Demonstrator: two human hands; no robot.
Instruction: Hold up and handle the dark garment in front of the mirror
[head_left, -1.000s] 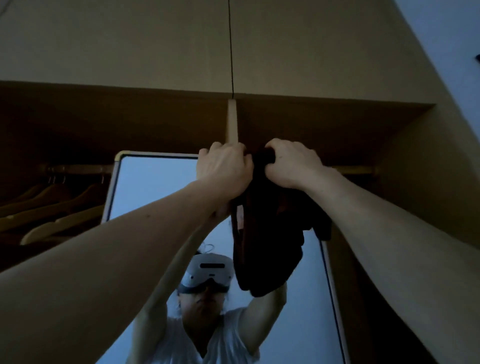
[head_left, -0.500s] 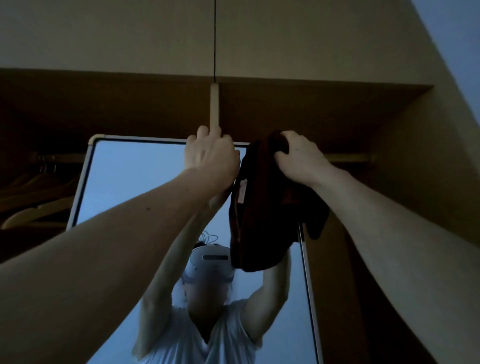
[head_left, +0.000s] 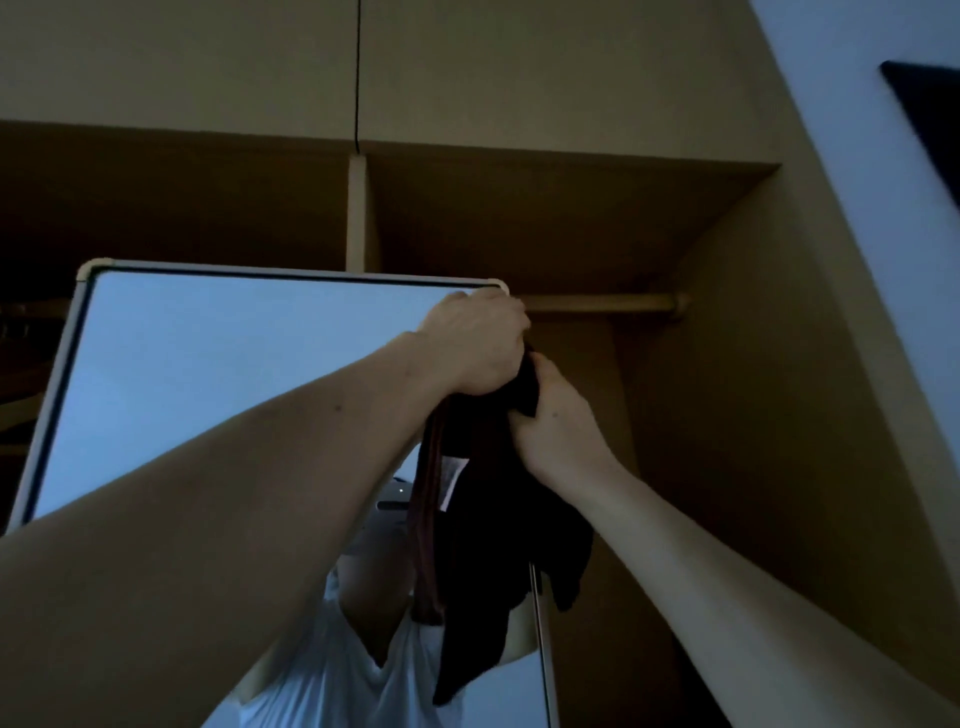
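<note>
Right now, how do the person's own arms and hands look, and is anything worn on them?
Both forearms are bare, with no sleeves in view. The left hand and the right hand wear no gloves; no rings, watch or bracelets show. The dim light hides finer details.

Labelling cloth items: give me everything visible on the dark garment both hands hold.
The garment is dark, near black, soft cloth with a reddish-brown edge on its left side and a pale tag near the top. It hangs bunched and limp, in front of the mirror, below the rail. The left hand grips its top; the right hand grips it just below. The dim light hides its type.
</note>
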